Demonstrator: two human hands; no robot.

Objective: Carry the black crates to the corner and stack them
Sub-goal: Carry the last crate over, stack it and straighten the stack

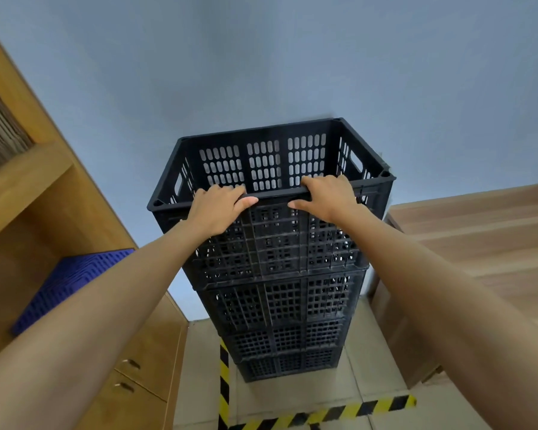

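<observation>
A tall stack of several black perforated crates (288, 305) stands on the floor against the blue-grey wall, in the corner between a wooden cabinet and a wooden desk. The top black crate (271, 159) is open and empty. My left hand (219, 209) grips its near rim left of the middle, fingers curled over the edge. My right hand (328, 197) holds the same rim to the right of the middle, thumb on the outside wall. Both arms reach forward and up.
A wooden shelf cabinet (59, 218) stands at the left, with a blue crate (72, 283) on its lower shelf. A wooden desk (479, 243) is at the right. Yellow-black floor tape (323, 415) marks out the spot around the stack's base.
</observation>
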